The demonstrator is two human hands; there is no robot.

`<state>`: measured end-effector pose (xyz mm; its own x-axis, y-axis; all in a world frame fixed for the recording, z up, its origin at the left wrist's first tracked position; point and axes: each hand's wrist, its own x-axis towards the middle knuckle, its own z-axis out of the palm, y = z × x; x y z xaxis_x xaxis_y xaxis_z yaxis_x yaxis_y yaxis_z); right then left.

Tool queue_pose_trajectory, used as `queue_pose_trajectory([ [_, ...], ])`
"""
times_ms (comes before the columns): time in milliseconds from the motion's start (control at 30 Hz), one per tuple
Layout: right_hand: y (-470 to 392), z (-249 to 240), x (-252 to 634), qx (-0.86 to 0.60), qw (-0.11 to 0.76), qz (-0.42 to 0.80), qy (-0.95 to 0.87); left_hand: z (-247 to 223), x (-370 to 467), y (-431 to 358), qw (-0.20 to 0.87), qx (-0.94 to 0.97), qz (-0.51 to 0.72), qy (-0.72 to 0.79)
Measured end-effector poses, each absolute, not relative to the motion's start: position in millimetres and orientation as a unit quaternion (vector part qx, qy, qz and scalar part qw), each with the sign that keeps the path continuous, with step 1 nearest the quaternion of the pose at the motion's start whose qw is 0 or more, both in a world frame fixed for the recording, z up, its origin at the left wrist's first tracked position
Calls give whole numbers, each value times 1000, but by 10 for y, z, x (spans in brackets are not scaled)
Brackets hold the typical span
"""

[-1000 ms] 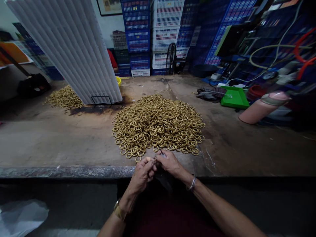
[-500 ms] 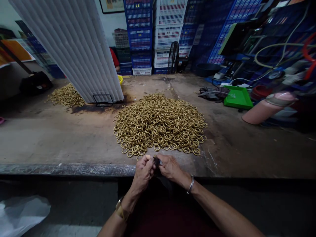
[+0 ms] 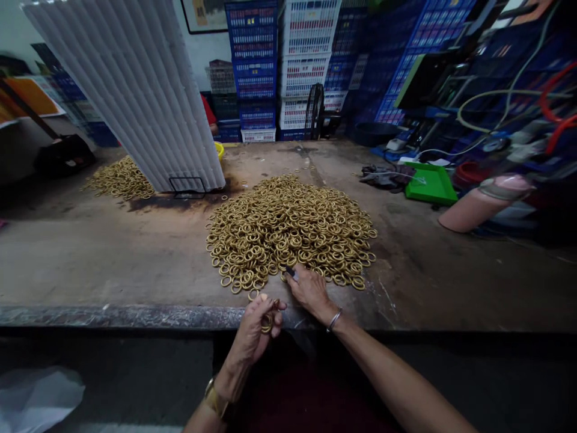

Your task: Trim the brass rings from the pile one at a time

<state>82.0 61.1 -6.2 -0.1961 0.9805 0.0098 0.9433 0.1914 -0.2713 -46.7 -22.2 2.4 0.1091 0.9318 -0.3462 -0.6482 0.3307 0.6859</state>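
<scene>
A broad heap of gold-coloured metal rings (image 3: pixel 293 231) lies on the worktable in front of me. Just off the table's front edge, my left hand (image 3: pixel 253 331) is closed around a few loose rings (image 3: pixel 267 323), its thumb and fingertips bent together. My right hand (image 3: pixel 312 293) reaches to the near edge of the heap, its fingers closed on a small dark-ended tool (image 3: pixel 292 273). The tool's kind is hard to make out, as the fingers cover most of it. One stray ring (image 3: pixel 253 295) sits between the left hand and the heap.
A tall corrugated panel (image 3: pixel 130 90) leans in a wire stand (image 3: pixel 187 187), with a second ring pile (image 3: pixel 119 179) beside it. To the right are a green tray (image 3: pixel 430 182), a pink bottle (image 3: pixel 482 204) and hoses. Stacked crates (image 3: pixel 255 75) and a fan (image 3: pixel 315 111) stand behind.
My hands were together at the table edge and have parted. The right hand moved forward to the heap with the dark tool; the left moved slightly down, and rings now show in it.
</scene>
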Motion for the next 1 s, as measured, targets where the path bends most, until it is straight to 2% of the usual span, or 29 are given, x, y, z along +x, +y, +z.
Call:
queue_pose_trajectory([
  [200,679,-93,742,-634,83,101,-763,40,-522,-215,753,125,548,343],
  [367,672,-135,851,-556,181,124,-802,12,-502,-180,727,118,559,381],
  [533,547,-144,971,-465,243,184,-831,-26,-418,-108,644,219,566,466],
  [667,452,-76,968,-410,282,268,-825,-24,-390,-67,572,332,519,542],
  [800,420,-30,888,-437,326,398,-738,8,-390,-69,524,387,520,552],
  [1000,371,-39,813,-474,293,645,-524,23,-362,-102,504,419,545,523],
])
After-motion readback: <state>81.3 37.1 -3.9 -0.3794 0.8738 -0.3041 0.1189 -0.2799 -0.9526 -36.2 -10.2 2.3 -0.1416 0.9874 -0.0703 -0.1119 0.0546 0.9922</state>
